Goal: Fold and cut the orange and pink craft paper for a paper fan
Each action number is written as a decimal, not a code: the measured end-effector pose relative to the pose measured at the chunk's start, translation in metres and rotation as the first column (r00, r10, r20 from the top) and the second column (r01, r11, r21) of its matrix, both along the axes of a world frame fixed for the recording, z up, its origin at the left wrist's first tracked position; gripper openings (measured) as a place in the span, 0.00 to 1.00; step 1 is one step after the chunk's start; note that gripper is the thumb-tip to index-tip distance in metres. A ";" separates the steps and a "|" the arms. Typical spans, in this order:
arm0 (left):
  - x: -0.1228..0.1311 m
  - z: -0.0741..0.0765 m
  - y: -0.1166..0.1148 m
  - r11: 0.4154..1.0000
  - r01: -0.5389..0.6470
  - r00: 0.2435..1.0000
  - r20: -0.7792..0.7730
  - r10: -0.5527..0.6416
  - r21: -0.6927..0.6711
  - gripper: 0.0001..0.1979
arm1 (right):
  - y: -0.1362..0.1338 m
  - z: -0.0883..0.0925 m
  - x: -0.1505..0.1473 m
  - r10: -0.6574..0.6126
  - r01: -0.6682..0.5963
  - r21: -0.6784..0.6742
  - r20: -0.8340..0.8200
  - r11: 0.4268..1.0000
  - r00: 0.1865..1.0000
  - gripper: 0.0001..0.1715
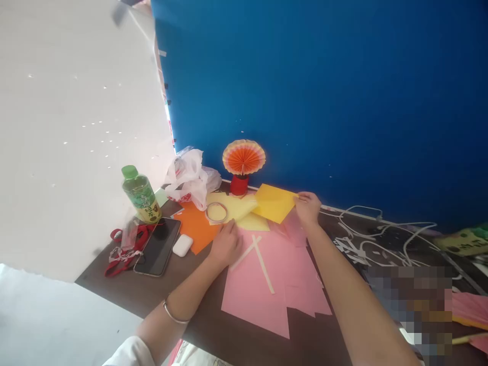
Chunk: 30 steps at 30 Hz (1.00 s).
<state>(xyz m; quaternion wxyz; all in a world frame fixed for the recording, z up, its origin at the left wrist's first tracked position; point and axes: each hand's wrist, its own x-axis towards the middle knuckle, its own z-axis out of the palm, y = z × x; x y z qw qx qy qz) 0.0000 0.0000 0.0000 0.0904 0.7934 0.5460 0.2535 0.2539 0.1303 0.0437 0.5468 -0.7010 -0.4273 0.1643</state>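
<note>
Partly obscured pale yellow paper [244,207]

- Right hand [308,207] pinches yellow sheet [273,204] by its corner.
- Left hand [226,245] rests at pink paper [253,300], near tape ring [217,222].
- Orange fan [244,156] stands by blue wall [324,101].
- Bottle [142,197] beside phone [158,248].

From my remote seat I see a green-capped bottle [141,199], a phone [158,249] between a red lanyard [142,237] and a white case [182,245], and tangled white cables [419,223].
</note>
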 end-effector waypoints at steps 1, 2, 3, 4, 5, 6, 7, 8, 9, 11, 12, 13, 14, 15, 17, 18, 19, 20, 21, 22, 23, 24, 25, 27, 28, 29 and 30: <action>-0.002 0.000 0.002 1.000 -0.010 1.000 0.022 0.010 -0.005 0.17 | -0.004 -0.001 0.003 -0.003 0.004 0.019 -0.017 1.000 1.000 0.13; -0.004 0.000 0.004 1.000 -0.027 0.998 0.048 0.027 -0.015 0.18 | -0.008 -0.001 0.006 -0.006 0.007 0.034 -0.032 0.999 0.999 0.14; -0.006 0.001 0.007 0.999 -0.043 0.996 0.074 0.045 -0.029 0.19 | -0.013 -0.002 0.009 -0.007 0.009 0.045 -0.044 0.999 0.999 0.15; -0.008 0.001 0.009 0.997 -0.062 0.992 0.103 0.066 -0.046 0.20 | -0.018 -0.002 0.012 -0.006 0.009 0.054 -0.060 0.999 0.998 0.16; -0.009 0.001 0.011 0.995 -0.079 0.987 0.133 0.087 -0.063 0.21 | -0.022 -0.002 0.015 -0.006 0.012 0.065 -0.086 0.998 0.996 0.17; -0.011 0.001 0.012 0.993 -0.092 0.981 0.161 0.104 -0.079 0.22 | -0.027 -0.002 0.018 -0.010 0.020 0.080 -0.121 0.997 0.993 0.18; -0.012 0.002 0.014 0.991 -0.103 0.975 0.189 0.118 -0.091 0.23 | -0.031 -0.001 0.020 -0.019 0.036 0.097 -0.164 0.995 0.986 0.19; -0.013 0.002 0.014 0.989 -0.107 0.969 0.211 0.126 -0.098 0.23 | -0.035 0.000 0.022 -0.033 0.058 0.116 -0.208 0.992 0.978 0.20; -0.014 0.002 0.015 0.990 -0.104 0.965 0.229 0.125 -0.099 0.23 | -0.040 0.001 0.024 -0.049 0.085 0.138 -0.246 0.987 0.968 0.21; -0.014 0.003 0.014 0.993 -0.082 0.963 0.252 0.100 -0.083 0.22 | -0.049 0.004 0.025 -0.062 0.117 0.175 -0.291 0.978 0.955 0.21; -0.014 0.003 0.013 0.996 -0.061 0.963 0.258 0.078 -0.070 0.21 | -0.054 0.006 0.026 -0.050 0.114 0.192 -0.311 0.975 0.949 0.22; -0.014 0.003 0.012 0.998 -0.039 0.964 0.262 0.053 -0.059 0.20 | -0.059 0.008 0.026 -0.022 0.098 0.209 -0.339 0.973 0.941 0.23; -0.014 0.003 0.012 0.999 -0.018 0.963 0.266 0.030 -0.050 0.20 | -0.063 0.009 0.026 0.014 0.077 0.228 -0.373 0.971 0.928 0.24; -0.014 0.002 0.011 0.999 -0.005 0.962 0.272 0.017 -0.045 0.19 | -0.068 0.010 0.027 0.056 0.051 0.246 -0.407 0.968 0.912 0.24; -0.014 0.001 0.012 0.999 -0.011 0.957 0.290 0.023 -0.041 0.19 | -0.078 0.009 0.029 0.135 0.001 0.286 -0.453 0.958 0.881 0.24; -0.014 0.000 0.013 0.999 -0.027 0.951 0.307 0.038 -0.038 0.19 | -0.082 0.007 0.030 0.158 -0.013 0.301 -0.462 0.953 0.872 0.22; -0.014 -0.001 0.014 0.998 -0.047 0.943 0.329 0.055 -0.033 0.20 | -0.086 0.005 0.032 0.168 -0.017 0.311 -0.466 0.950 0.868 0.21; -0.015 -0.002 0.016 0.998 -0.066 0.933 0.354 0.070 -0.025 0.20 | -0.090 0.002 0.034 0.165 -0.010 0.314 -0.472 0.949 0.866 0.20; -0.016 -0.002 0.017 0.996 -0.084 0.921 0.380 0.083 -0.016 0.19 | -0.094 -0.001 0.036 0.156 0.002 0.311 -0.482 0.950 0.862 0.19; -0.017 -0.003 0.019 0.995 -0.099 0.910 0.403 0.093 -0.006 0.19 | -0.098 -0.004 0.038 0.145 0.017 0.305 -0.498 0.952 0.855 0.19; -0.018 -0.003 0.020 0.994 -0.111 0.902 0.420 0.098 0.006 0.18 | -0.102 -0.007 0.039 0.136 0.030 0.300 -0.517 0.954 0.845 0.18; -0.019 -0.003 0.020 0.993 -0.115 0.899 0.428 0.094 0.024 0.18 | -0.106 -0.009 0.040 0.130 0.041 0.295 -0.539 0.955 0.832 0.18; -0.019 -0.003 0.020 0.993 -0.110 0.901 0.427 0.079 0.048 0.18 | -0.110 -0.011 0.040 0.126 0.053 0.290 -0.563 0.955 0.817 0.17; -0.020 -0.003 0.018 0.992 -0.064 0.918 0.395 0.017 0.105 0.19 | -0.118 -0.013 0.040 0.120 0.078 0.284 -0.618 0.956 0.777 0.15; -0.019 -0.003 0.016 0.992 -0.022 0.932 0.363 -0.026 0.128 0.20 | -0.122 -0.014 0.039 0.119 0.094 0.283 -0.650 0.955 0.751 0.14; -0.018 -0.003 0.014 0.990 0.023 0.943 0.325 -0.068 0.141 0.20 | -0.125 -0.015 0.037 0.117 0.113 0.282 -0.684 0.953 0.720 0.13; -0.017 -0.002 0.012 0.987 0.069 0.953 0.283 -0.108 0.145 0.20 | -0.128 -0.017 0.036 0.119 0.131 0.284 -0.716 0.950 0.688 0.12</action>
